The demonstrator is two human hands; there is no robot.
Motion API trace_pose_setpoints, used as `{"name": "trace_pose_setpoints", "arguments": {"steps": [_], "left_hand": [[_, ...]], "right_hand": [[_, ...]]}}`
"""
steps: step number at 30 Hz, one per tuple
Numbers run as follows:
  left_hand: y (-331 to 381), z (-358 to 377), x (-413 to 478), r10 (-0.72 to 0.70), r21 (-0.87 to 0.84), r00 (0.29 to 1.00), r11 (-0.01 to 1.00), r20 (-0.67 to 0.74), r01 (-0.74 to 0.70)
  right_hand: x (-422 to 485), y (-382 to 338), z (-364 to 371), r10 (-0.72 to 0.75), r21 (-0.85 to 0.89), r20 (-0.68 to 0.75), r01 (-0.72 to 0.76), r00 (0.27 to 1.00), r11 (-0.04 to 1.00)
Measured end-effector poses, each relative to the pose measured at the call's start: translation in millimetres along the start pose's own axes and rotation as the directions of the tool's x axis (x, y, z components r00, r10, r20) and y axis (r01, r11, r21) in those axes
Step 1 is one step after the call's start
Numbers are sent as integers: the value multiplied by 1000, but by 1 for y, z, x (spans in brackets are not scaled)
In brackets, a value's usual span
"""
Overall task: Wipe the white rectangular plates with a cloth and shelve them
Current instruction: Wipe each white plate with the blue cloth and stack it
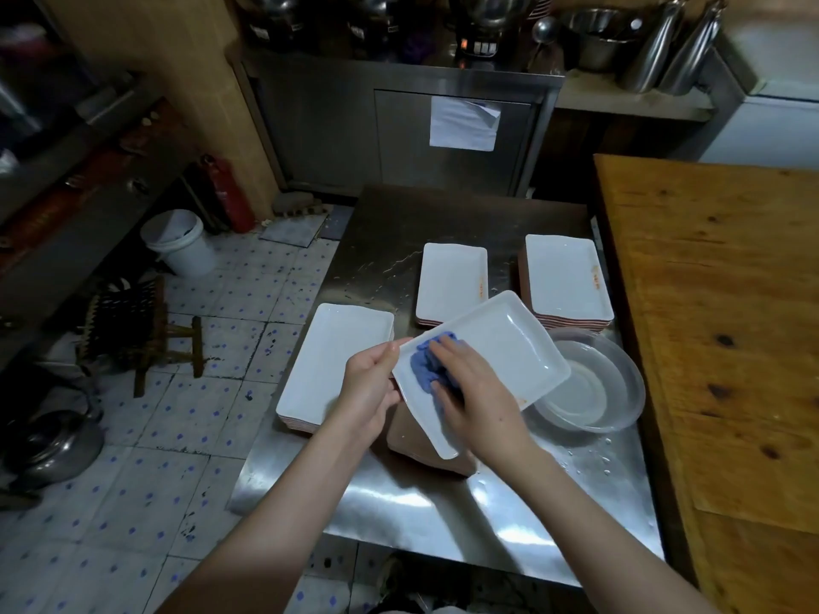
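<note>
At the near part of the steel desk both forearms reach in, and the work is held just above the desk, not resting on it. The left hand grips the near-left short edge of the held white rectangular plate, with the thumb on the rim and the other digits curled out of sight beneath. The right hand is clenched over a bunched blue cloth and presses it into the well of the plate at that same left end. The plate is tilted, and its long axis runs from the left hand diagonally away to the right. Nearly all the bare surface therefore lies beyond and to the right of the right-hand fingers, so the next stroke probably has to travel along that axis away from the gripping hand. A brown object sits under the plate, mostly hidden. Just left of the hands stands a stack of white plates. To the right, under the far corner of the held plate, is a clear basin that appears to hold water. Farther back stand a middle stack and a right stack, the latter next to the wooden table. Which shelf receives the plates cannot be determined.
</note>
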State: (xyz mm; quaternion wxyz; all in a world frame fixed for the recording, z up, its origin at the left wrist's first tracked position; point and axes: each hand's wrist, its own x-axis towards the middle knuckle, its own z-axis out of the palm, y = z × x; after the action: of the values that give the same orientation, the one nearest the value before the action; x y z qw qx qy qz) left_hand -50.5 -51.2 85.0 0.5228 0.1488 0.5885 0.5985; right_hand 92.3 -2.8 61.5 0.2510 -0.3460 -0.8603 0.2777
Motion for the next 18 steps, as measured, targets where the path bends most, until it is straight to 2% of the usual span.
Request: {"name": "trace_pose_setpoints", "arguments": {"steps": [3, 13, 16, 18], "left_hand": [[-1, -3, -3, 24, 65, 999, 998, -24, -22], [-11, -29, -7, -15, 283, 1000, 959, 7, 12], [-18, -35, -6, -44, 293, 999, 955, 6, 40], [-23, -38, -5, -54, 270, 998, 961, -22, 58]], "right_hand": [[10, 18, -17, 78, -48, -72, -81, 994, 996], [6, 60, -29, 53, -267, -181, -101, 982, 958], [1, 67, -29, 75, -228, -199, -120, 977, 966], [-3, 68, -30, 147, -92, -264, -176, 953, 980]]}}
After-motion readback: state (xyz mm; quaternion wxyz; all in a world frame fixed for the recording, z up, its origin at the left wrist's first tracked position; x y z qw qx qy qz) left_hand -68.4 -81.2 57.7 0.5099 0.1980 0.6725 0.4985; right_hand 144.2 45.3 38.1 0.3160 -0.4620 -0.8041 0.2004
